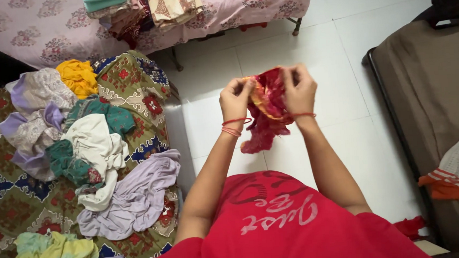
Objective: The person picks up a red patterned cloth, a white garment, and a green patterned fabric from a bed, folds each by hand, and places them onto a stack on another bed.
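I hold a small red and orange patterned cloth (pixel 267 108) up in front of me over the white tiled floor. My left hand (pixel 235 98) pinches its upper left edge. My right hand (pixel 299 90) pinches its upper right edge. The cloth hangs bunched between the two hands, its lower end dangling down past my wrists. Both wrists carry thin red thread bands.
On the left a bed with a patterned cover (pixel 137 92) carries a heap of loose clothes (pixel 90 148). A second bed with a pink sheet (pixel 243 6) at the top bears folded clothes (pixel 142 7). A brown-covered bed (pixel 434 95) stands on the right.
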